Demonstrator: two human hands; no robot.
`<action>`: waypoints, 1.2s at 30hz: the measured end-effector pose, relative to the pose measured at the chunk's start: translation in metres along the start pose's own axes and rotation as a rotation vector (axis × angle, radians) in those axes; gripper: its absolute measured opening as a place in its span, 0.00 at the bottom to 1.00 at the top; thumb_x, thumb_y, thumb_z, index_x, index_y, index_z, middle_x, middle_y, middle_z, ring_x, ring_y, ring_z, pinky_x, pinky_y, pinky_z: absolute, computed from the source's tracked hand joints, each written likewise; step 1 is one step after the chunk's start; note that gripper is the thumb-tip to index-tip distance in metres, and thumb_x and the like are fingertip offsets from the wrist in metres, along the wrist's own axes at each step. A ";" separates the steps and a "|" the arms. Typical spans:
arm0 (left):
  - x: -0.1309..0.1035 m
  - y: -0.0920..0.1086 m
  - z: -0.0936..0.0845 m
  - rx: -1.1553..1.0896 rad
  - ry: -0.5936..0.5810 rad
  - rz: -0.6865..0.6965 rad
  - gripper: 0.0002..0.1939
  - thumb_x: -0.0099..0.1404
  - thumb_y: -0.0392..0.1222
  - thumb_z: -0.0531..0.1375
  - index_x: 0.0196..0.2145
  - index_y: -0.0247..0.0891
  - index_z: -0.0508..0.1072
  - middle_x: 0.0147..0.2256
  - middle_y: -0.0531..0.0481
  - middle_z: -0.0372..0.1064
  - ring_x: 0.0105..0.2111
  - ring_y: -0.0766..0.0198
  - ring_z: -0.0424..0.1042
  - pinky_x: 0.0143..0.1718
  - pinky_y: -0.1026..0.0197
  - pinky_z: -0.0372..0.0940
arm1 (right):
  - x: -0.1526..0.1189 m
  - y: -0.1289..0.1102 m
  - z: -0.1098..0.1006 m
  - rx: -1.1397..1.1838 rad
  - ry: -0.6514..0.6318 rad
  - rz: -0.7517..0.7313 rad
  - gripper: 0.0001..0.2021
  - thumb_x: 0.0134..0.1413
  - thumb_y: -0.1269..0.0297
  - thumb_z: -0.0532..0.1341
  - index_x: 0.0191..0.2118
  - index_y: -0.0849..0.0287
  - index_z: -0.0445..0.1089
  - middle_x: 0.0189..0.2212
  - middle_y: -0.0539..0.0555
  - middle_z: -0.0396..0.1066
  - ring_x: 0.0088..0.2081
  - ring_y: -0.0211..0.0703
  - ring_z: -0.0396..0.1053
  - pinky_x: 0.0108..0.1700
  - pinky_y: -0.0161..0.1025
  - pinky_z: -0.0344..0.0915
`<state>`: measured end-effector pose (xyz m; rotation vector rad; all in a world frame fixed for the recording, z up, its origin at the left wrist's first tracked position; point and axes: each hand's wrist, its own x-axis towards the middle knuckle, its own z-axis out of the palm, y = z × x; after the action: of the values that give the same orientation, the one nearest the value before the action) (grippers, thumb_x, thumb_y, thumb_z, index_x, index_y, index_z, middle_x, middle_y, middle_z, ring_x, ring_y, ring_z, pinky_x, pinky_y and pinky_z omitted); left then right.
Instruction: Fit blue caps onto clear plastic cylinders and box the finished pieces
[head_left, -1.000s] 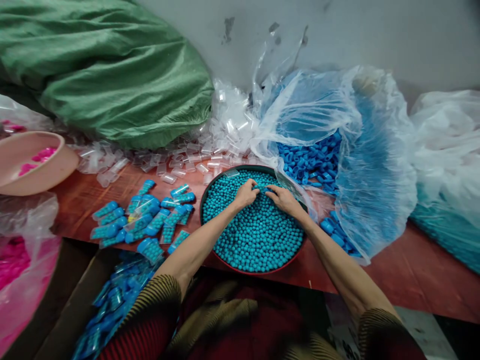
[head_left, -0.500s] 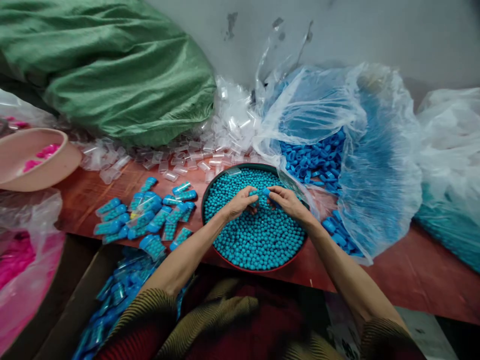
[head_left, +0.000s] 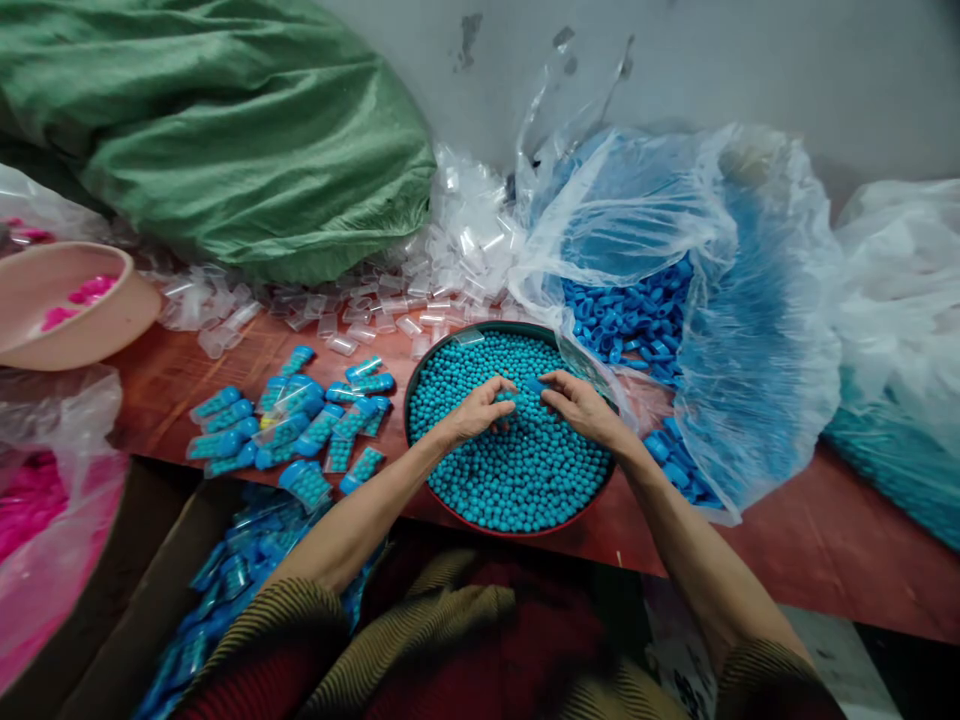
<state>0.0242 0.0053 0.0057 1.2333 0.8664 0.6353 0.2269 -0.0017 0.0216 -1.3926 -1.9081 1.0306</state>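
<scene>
My left hand (head_left: pixel 482 408) is over a round tray (head_left: pixel 409 400) of small turquoise beads (head_left: pixel 517 480). Its thumb and fingertips are curled around what looks like a clear plastic tube with beads, hard to make out against the beads behind it. A short way to the right, my right hand (head_left: pixel 576 405) pinches a small blue cap (head_left: pixel 535 385) between thumb and fingers. Cap and left fingertips are slightly apart. Left of the tray, several bead-filled clear tubes with blue caps (head_left: pixel 319 430) lie in a loose pile.
Loose empty clear tubes (head_left: pixel 409 325) lie behind the tray. Blue caps (head_left: pixel 630 315) spill from a plastic bag (head_left: pixel 757 340) at right. A green sack (head_left: pixel 247 150) leans at back left, near a pink basin (head_left: pixel 112 320). Below the table edge are more filled tubes (head_left: pixel 232 575).
My hands have moved a little apart, and the blue cap now shows separate from the left fingertips. The whole view has shifted slightly.
</scene>
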 end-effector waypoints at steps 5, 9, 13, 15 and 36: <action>-0.004 0.000 0.006 -0.066 0.020 -0.011 0.16 0.57 0.44 0.58 0.40 0.36 0.61 0.28 0.56 0.66 0.21 0.72 0.66 0.21 0.70 0.57 | -0.004 -0.002 0.018 -0.061 0.095 -0.079 0.12 0.56 0.63 0.54 0.44 0.59 0.67 0.32 0.54 0.72 0.32 0.43 0.70 0.37 0.42 0.68; -0.008 0.000 0.009 -0.052 0.044 -0.037 0.19 0.58 0.43 0.57 0.46 0.36 0.60 0.28 0.55 0.66 0.20 0.73 0.65 0.20 0.70 0.56 | -0.011 -0.004 0.023 -0.407 0.301 -0.231 0.12 0.56 0.67 0.55 0.45 0.59 0.68 0.40 0.59 0.72 0.43 0.51 0.68 0.48 0.49 0.64; -0.009 -0.001 0.011 -0.060 0.040 -0.008 0.23 0.58 0.43 0.58 0.51 0.36 0.60 0.29 0.55 0.65 0.20 0.73 0.64 0.20 0.69 0.56 | -0.013 -0.002 0.031 -0.415 0.283 -0.250 0.12 0.56 0.69 0.54 0.45 0.60 0.68 0.39 0.60 0.72 0.43 0.51 0.68 0.46 0.48 0.65; -0.008 -0.004 0.010 -0.097 0.024 0.002 0.25 0.57 0.45 0.59 0.51 0.36 0.60 0.30 0.55 0.65 0.20 0.73 0.64 0.19 0.69 0.56 | -0.014 -0.002 0.035 -0.337 0.259 -0.196 0.11 0.54 0.69 0.55 0.44 0.59 0.68 0.38 0.59 0.72 0.41 0.50 0.70 0.44 0.47 0.67; -0.016 0.004 0.020 -0.047 0.032 0.003 0.29 0.59 0.41 0.57 0.57 0.34 0.56 0.24 0.58 0.61 0.19 0.73 0.63 0.19 0.69 0.56 | -0.015 -0.010 0.023 0.089 0.108 0.011 0.11 0.55 0.59 0.56 0.36 0.58 0.73 0.26 0.49 0.72 0.28 0.39 0.67 0.32 0.35 0.64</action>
<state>0.0322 -0.0175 0.0146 1.1850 0.8719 0.6762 0.2077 -0.0232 0.0178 -1.3807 -1.7575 1.0116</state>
